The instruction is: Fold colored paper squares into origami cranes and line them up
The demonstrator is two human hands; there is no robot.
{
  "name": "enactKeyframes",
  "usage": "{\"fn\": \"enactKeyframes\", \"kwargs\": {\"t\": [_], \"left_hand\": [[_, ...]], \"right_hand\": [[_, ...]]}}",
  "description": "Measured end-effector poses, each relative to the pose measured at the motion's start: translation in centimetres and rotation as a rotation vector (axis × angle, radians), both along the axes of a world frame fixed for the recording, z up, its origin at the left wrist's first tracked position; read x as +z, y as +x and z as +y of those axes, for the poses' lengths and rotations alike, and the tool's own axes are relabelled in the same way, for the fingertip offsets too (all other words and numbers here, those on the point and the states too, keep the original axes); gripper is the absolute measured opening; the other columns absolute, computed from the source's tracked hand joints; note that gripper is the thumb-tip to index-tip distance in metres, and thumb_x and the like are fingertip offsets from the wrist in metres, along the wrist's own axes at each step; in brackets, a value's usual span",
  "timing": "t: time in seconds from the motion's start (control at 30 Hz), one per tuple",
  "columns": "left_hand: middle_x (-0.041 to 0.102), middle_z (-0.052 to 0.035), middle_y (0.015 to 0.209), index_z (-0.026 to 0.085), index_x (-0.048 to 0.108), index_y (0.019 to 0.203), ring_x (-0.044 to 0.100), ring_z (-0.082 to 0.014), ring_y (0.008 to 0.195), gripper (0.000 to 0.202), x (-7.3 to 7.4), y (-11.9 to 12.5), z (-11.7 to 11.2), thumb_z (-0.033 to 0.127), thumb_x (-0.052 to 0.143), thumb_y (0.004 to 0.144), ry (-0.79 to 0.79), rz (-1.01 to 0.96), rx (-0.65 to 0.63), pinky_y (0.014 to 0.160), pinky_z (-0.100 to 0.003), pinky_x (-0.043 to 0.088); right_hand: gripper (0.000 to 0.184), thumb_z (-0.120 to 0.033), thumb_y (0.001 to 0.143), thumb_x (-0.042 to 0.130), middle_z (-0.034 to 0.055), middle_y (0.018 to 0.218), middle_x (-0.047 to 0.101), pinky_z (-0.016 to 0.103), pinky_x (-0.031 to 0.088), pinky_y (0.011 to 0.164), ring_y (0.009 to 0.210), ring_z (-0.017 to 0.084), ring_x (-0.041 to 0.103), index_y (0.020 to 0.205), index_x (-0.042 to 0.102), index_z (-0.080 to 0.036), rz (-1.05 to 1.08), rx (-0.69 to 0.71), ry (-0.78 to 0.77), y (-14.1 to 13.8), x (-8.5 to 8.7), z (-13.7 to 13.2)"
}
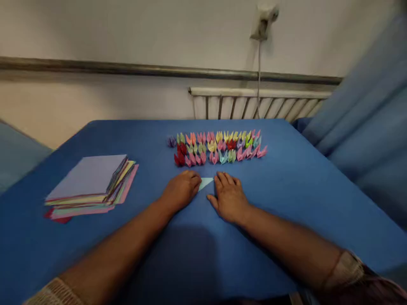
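Over my feed, the blue table (302, 182) runs out past the cranes (212, 146) on all sides, its far edge just behind them, with open room to their right. The stack (87, 176) lies left of the cranes and nearer the camera. On their near side, I have the right hand (230, 199) spread flat and the left hand (182, 190) curled over the paper (205, 183); pinching or pressing, I cannot tell. The paper lies just in front of the cranes, its visible long edge along their rows, its sharp tip pointing right.
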State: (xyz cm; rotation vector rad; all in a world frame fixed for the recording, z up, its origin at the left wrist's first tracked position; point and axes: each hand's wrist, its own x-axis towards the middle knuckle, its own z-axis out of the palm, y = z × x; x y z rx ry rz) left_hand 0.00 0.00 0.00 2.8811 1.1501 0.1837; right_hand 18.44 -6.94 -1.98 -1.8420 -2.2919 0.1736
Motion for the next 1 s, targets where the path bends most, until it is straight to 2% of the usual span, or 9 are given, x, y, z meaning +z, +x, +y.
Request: {"fn": "enactKeyframes", "kwargs": {"t": [0.13,0.23,0.4,0.53,0.8,0.87,1.0], "left_hand": [[0.066,-0.0096,0.098,0.015,0.067,0.098,0.058,-0.0227,0.093,0.023,-0.2,0.0,0.1,0.024,0.046,0.095,-0.001,-0.002,-0.014,0.083,-0.034,0.047],[0.065,-0.0087,0.097,0.016,0.065,0.098,0.058,-0.0225,0.092,0.022,-0.3,0.0,0.0,0.025,0.045,0.095,-0.012,-0.037,0.0,0.083,-0.035,0.047],[0.063,-0.0075,0.107,0.017,0.061,0.105,0.058,-0.0213,0.1,0.019,-0.5,0.0,0.1,0.025,0.05,0.092,-0.095,-0.191,0.018,0.09,-0.034,0.046],[0.062,-0.0066,0.108,0.019,0.062,0.098,0.058,-0.0211,0.099,0.018,-1.0,-0.3,0.4,0.032,0.056,0.088,-0.198,-0.297,0.079,0.089,-0.035,0.047],[0.061,-0.0069,0.113,0.019,0.061,0.076,0.06,-0.0227,0.103,0.019,-0.9,-0.2,0.4,0.037,0.061,0.081,-0.334,-0.37,0.193,0.093,-0.039,0.046],[0.061,-0.0071,0.113,0.019,0.061,0.077,0.06,-0.023,0.102,0.019,-0.9,-0.2,0.2,0.038,0.062,0.08,-0.335,-0.37,0.2,0.093,-0.039,0.046],[0.061,-0.0084,0.11,0.019,0.061,0.089,0.059,-0.0251,0.102,0.024,-1.0,-0.4,0.1,0.04,0.065,0.078,-0.287,-0.355,0.213,0.093,-0.04,0.046]], "right_hand": [[0.067,-0.051,0.095,0.038,0.0203,0.15,0.037,0.048,0.022,0.109,0.138,0.033,0.029,0.144,0.038,-0.006,0.002,-0.022,-0.019,0.1,0.0,0.0],[0.066,-0.049,0.094,0.041,0.0162,0.152,0.036,0.048,0.023,0.108,0.138,0.032,0.03,0.149,0.031,-0.014,0.031,-0.004,-0.009,0.3,0.1,0.0],[0.057,-0.042,0.093,0.045,0.0156,0.151,0.036,0.047,0.024,0.109,0.137,0.031,0.032,0.142,0.042,-0.014,0.063,0.016,-0.003,0.6,0.4,-0.3],[0.047,-0.036,0.094,0.044,0.014,0.149,0.041,0.047,0.025,0.109,0.135,0.03,0.035,0.136,0.049,-0.016,0.074,0.074,0.003,0.6,0.7,-0.9],[0.049,-0.034,0.095,0.042,0.0143,0.147,0.043,0.049,0.026,0.108,0.135,0.03,0.035,0.14,0.046,-0.016,0.066,0.091,0.005,0.4,0.8,-1.3],[0.049,-0.034,0.095,0.043,0.0141,0.147,0.043,0.049,0.026,0.107,0.135,0.03,0.034,0.141,0.046,-0.018,0.065,0.095,0.003,0.4,0.9,-1.4],[0.047,-0.034,0.095,0.043,0.0129,0.148,0.043,0.05,0.028,0.106,0.136,0.03,0.034,0.14,0.047,-0.023,0.069,0.104,0.005,0.4,1.0,-1.5]]}}
